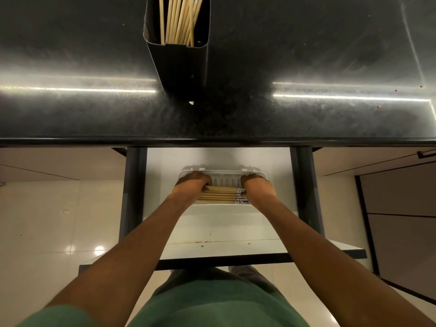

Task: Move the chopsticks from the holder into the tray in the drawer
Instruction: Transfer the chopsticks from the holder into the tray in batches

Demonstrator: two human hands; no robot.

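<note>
A tall dark holder (181, 64) stands on the black counter, with several pale wooden chopsticks (180, 20) upright in it. Below, the drawer (219, 227) is pulled out. A white tray (224, 173) lies in it, holding several chopsticks (220, 194) side by side, their patterned ends to the right. My left hand (191, 187) is closed over the left ends of the chopsticks in the tray. My right hand (256, 186) is closed over their right, patterned ends. Both hands rest inside the tray.
The black counter (306, 55) fills the upper half, its front edge overhanging the back of the drawer. Dark drawer rails (132, 192) run down both sides. A pale tiled floor lies left and right, and a dark cabinet (401, 220) stands at the right.
</note>
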